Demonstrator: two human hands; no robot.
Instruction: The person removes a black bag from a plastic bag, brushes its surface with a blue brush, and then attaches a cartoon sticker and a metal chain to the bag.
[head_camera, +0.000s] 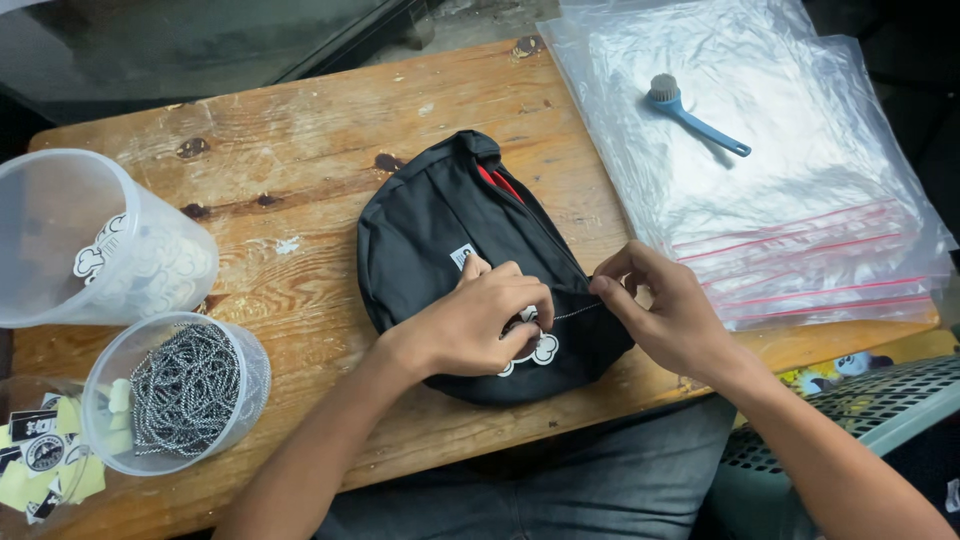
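A black pouch bag with a red lining lies on the wooden table. My left hand rests on its lower front and pinches a small white cloud-shaped charm. A thin silver ball chain runs from the charm to my right hand, which pinches the chain's end beside the bag's zipper. A small white label shows just above my left hand's fingers.
A stack of clear zip bags with a blue brush on top lies at the right. At the left stand a tub of white charms, a tub of ball chains and loose tags. A green basket sits lower right.
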